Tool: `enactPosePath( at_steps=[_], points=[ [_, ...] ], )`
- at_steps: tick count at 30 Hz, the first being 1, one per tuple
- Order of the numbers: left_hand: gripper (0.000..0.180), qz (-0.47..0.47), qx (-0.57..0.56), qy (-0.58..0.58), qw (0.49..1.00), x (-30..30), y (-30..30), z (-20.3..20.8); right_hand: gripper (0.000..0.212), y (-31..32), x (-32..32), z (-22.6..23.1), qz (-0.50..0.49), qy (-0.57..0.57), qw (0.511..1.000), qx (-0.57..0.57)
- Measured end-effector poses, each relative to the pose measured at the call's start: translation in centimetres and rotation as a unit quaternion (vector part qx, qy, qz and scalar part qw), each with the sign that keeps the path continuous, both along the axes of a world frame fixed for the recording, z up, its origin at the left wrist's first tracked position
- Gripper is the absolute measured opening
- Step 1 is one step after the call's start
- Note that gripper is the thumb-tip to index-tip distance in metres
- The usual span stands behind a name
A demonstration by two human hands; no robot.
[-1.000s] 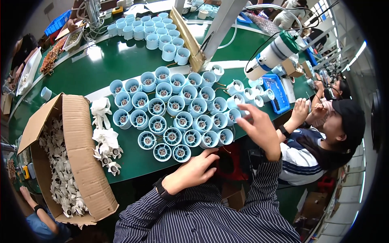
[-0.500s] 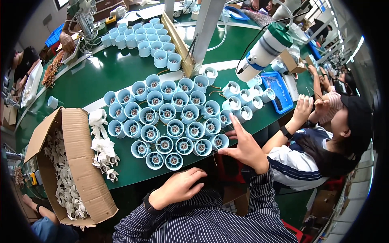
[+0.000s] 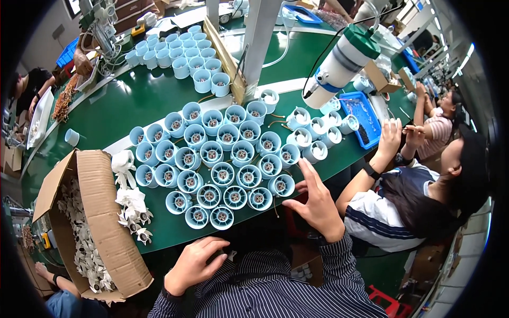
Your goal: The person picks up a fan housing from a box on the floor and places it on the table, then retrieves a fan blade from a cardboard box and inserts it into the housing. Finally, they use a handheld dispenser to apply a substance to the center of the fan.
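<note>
Spread right hand (image 3: 320, 211) hovers beside round, light-blue plastic cups (image 3: 222, 174); left hand (image 3: 195, 264), loosely curled, hangs by flat green tabletop (image 3: 167, 227).

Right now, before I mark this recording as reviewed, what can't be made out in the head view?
All in the head view:
Left hand: palm side hidden by its own back.
Box: deeper contents hidden by the white parts on top.
Cups: details of their metal centres too small.
Lower-left person: mostly cut off by the picture's dark rim.
</note>
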State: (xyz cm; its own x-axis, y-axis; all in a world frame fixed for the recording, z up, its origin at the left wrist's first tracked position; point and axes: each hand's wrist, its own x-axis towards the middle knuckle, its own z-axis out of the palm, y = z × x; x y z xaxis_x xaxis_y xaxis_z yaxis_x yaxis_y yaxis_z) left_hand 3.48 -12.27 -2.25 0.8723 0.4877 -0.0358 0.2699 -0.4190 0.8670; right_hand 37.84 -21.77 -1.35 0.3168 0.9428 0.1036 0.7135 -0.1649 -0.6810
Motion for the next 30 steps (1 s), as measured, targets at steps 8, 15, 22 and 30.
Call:
enactPosePath(
  at_steps=[8, 15, 22, 30],
  points=[
    [0.008, 0.153, -0.002, 0.009, 0.988, -3.3, 0.5, -1.4, 0.052, 5.6, 4.6, 7.0, -0.141, -0.001, 0.972, 0.187],
    [0.001, 0.224, 0.016, -0.031, 0.974, -2.9, 0.9, -3.4, 0.053, 13.1, 10.5, 7.0, -0.040, 0.275, 0.904, 0.326],
    [0.003, 0.256, 0.015, -0.048, 0.965, -3.8, 0.8, -3.9, 0.061, 14.2, 8.1, 6.8, 0.029, 0.272, 0.933, 0.235],
    [0.003, 0.264, 0.010, -0.047, 0.963, -3.3, 0.7, -4.4, 0.070, 13.8, 6.3, 7.3, 0.045, 0.366, 0.875, 0.314]
  ],
)
